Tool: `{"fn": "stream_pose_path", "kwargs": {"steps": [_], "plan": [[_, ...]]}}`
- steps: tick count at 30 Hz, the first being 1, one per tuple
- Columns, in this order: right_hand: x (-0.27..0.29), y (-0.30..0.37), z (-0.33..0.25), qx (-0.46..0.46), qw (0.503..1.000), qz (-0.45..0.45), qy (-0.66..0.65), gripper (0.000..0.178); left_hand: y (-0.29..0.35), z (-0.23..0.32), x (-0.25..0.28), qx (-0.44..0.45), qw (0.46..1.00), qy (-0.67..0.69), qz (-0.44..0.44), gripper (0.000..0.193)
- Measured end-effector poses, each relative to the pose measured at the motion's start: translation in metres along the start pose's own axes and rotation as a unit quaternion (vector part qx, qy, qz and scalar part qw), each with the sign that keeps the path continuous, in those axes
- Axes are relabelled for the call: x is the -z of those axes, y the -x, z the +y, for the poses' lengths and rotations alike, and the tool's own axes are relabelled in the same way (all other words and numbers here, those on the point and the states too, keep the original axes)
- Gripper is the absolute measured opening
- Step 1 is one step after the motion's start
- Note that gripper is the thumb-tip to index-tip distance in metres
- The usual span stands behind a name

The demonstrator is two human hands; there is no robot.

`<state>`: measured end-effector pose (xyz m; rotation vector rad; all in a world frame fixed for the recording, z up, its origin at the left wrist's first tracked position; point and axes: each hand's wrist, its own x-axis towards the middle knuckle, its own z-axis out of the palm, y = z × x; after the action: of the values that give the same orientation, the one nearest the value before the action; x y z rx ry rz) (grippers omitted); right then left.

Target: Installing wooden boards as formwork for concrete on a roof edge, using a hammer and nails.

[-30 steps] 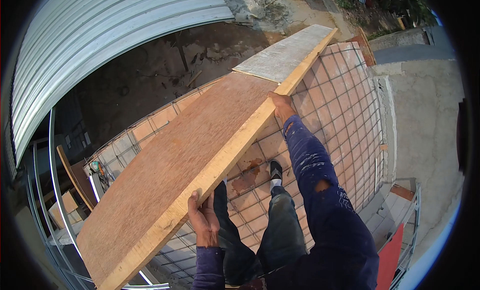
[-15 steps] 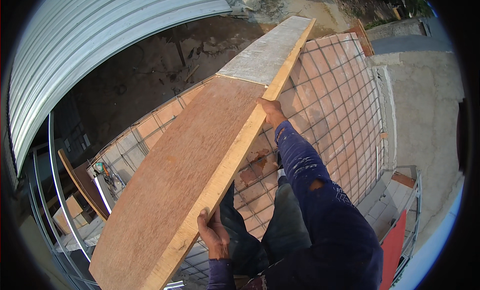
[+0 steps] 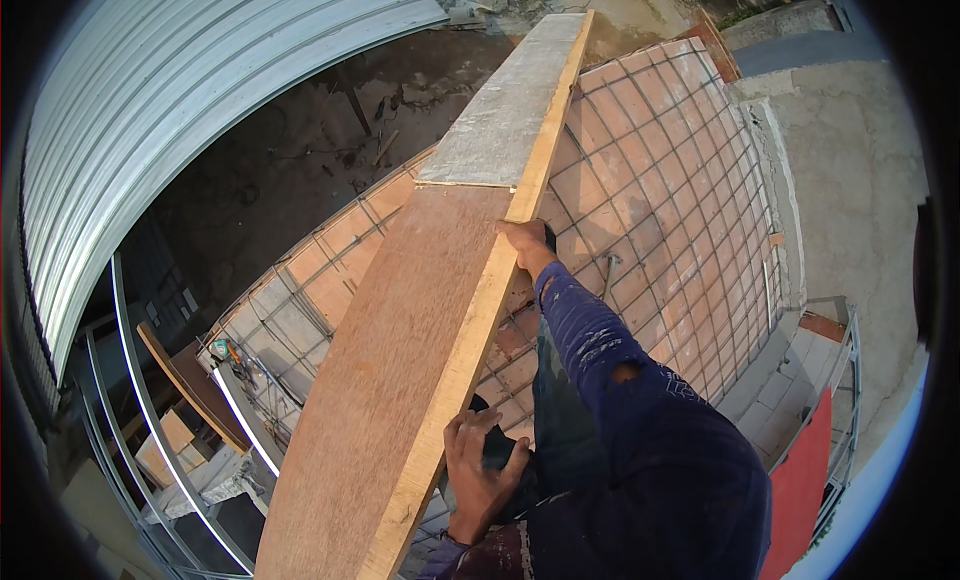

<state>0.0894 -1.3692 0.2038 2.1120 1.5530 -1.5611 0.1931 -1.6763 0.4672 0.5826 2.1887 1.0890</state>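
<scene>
A long plywood panel (image 3: 390,350) slants up the view in front of me, with a grey-faced section (image 3: 500,110) at its far end. A pale timber strip (image 3: 440,425) runs along its right edge. My right hand (image 3: 527,245) is closed round this strip near the panel's middle, thumb on the upper side and fingers hidden beneath. Close beside the strip's lower part, my left hand (image 3: 482,475) has its fingers apart and bent, holding nothing. I cannot tell whether its fingertips touch the wood.
Under my legs lies a steel rebar mesh (image 3: 670,200) over reddish boards. A hammer-like tool (image 3: 609,275) rests on it at the right. Corrugated metal sheeting (image 3: 200,120) curves at the upper left above a lower, dark area. Metal rails (image 3: 150,400) and a red panel (image 3: 803,480) flank the deck.
My left hand has let go of the timber strip and opened. The panel has turned to a steeper slant in view, with my right hand still gripping it.
</scene>
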Motion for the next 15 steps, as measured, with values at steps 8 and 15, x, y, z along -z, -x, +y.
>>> {"fn": "stream_pose_path", "kwargs": {"steps": [8,15], "plan": [[0.005,-0.014,0.042,0.042,0.996,-0.066,0.042,0.073,-0.123,-0.070,-0.121,0.238,0.931,-0.263,-0.091,0.087],[0.001,0.021,0.033,0.053,0.989,-0.019,0.134,0.093,-0.122,-0.056,-0.105,0.269,0.939,-0.184,-0.108,0.069]]}}
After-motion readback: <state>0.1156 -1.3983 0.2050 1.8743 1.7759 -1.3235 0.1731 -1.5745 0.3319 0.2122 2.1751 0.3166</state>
